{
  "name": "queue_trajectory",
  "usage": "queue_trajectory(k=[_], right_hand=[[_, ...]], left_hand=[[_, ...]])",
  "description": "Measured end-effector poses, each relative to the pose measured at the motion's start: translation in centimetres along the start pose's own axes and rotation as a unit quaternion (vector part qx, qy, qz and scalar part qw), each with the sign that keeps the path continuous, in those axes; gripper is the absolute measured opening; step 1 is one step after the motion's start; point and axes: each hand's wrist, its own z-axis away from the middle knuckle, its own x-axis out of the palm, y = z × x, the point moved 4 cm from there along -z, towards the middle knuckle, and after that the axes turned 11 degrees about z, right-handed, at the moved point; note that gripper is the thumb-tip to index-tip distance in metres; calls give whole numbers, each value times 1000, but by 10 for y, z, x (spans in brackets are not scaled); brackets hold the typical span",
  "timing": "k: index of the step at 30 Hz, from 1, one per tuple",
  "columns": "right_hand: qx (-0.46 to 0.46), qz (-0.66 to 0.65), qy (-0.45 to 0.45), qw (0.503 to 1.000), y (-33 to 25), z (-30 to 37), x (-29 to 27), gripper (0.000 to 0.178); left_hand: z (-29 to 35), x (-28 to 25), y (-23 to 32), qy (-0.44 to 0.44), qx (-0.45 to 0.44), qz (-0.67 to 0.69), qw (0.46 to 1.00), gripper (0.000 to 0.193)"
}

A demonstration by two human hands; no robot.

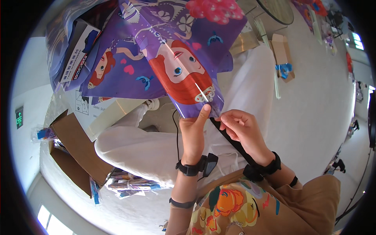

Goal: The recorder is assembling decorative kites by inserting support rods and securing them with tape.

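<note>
A glossy purple plastic sheet (176,74), printed with a red-haired cartoon princess, lies folded lengthwise over my lap, its narrow end toward me. My left hand (193,131) grips that end, thumb on top and the other fingers hidden beneath. Just to the right, my right hand (241,127) is closed in a pinch at the sheet's near corner. Whether something small is also between those fingertips cannot be made out. More purple printed sheet (117,72) spreads out beneath and beyond the folded part.
A tape dispenser box (80,51) rests among clear plastic at the upper left. An open brown carton (80,150) stands left of my knee, near packaged bundles (131,184). Thin pale sticks (277,84) and a small carton (281,49) lie right, below a round-topped stool (276,11).
</note>
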Motion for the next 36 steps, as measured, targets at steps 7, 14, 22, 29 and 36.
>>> queue_trajectory(k=[7, 14, 22, 29, 36], right_hand=[[14, -105, 33, 994, 4, -14, 1, 18], [-7, -136, 23, 990, 3, -28, 5, 19], [-23, -279, -50, 959, -23, -20, 16, 22], [-87, -454, -70, 884, -26, -35, -34, 29], [-153, -269, -124, 943, 6, 37, -91, 41]], left_hand=[[3, 9, -2, -6, -2, -40, 999, 23], [-4, -8, -1, 50, 15, 104, 993, 19], [30, -4, 21, -42, -6, 263, 964, 28], [150, -84, 48, 121, 62, 8, 991, 59], [246, -126, 105, 402, 632, -254, 611, 53]])
